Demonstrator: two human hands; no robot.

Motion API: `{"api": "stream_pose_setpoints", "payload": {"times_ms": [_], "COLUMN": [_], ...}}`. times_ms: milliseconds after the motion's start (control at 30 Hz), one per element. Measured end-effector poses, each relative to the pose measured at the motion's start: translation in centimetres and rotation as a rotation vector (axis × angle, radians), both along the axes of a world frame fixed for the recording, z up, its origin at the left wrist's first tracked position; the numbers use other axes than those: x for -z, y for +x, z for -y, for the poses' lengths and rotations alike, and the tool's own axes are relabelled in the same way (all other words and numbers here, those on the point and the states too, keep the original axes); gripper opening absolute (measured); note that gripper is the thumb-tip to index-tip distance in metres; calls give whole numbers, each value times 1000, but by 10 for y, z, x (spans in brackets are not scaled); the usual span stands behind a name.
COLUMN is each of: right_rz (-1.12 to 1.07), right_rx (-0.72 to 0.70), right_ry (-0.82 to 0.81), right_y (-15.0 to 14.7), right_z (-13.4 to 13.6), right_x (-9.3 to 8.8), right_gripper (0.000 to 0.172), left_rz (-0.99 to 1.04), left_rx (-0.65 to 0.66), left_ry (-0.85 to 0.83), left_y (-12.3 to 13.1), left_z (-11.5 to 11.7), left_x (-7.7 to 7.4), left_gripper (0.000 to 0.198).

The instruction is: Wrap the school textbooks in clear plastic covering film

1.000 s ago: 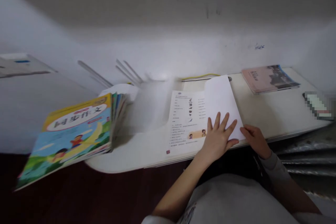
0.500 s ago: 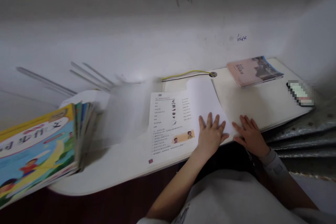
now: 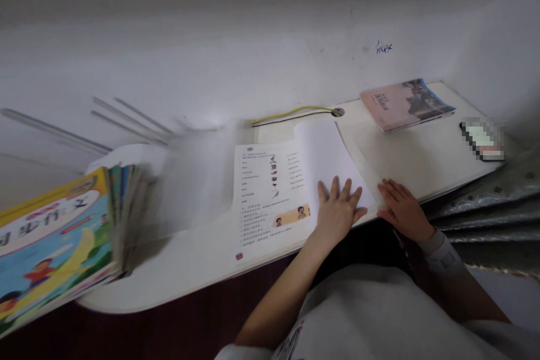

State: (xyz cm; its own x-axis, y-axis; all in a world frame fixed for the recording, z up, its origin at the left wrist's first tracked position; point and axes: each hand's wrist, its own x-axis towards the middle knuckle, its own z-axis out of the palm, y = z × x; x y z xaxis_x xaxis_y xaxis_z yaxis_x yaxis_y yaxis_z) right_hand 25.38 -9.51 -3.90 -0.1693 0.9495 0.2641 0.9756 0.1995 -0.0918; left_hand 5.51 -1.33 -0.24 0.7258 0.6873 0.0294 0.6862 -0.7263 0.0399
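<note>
A printed worksheet lies on the white desk, with text and small pictures on its left half. Its right part is folded over into a blank white flap. My left hand lies flat on the lower end of that flap, fingers stretched out. My right hand rests flat on the desk just right of the flap's edge, fingers extended and touching the paper's border. Neither hand grips anything.
A stack of colourful children's books overhangs the desk's left end. A pink book lies at the back right, a blurred-out phone beside it. A yellow cable runs along the wall. Patterned fabric hangs at right.
The folded flap has been pressed flatter. My left hand slid down and left on it; my right hand opened flat beside it. The camera view shifted right.
</note>
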Motion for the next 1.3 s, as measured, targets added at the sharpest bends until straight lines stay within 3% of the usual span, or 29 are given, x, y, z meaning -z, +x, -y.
{"api": "stream_pose_setpoints", "payload": {"times_ms": [333, 767, 1100, 1300], "right_rz": [-21, -2, 17, 47], "right_rx": [-5, 47, 34, 33], "right_ry": [-4, -8, -13, -8], "right_y": [0, -4, -4, -5], "right_z": [0, 1, 2, 0], "right_x": [2, 2, 3, 3], "right_gripper": [65, 66, 61, 58], "left_rz": [-9, -47, -124, -153], "left_rx": [38, 115, 147, 249], "left_ry": [0, -63, -101, -109], "left_y": [27, 18, 32, 21], "left_z": [1, 9, 11, 14], "left_x": [1, -1, -8, -9], "left_gripper": [56, 59, 61, 64]}}
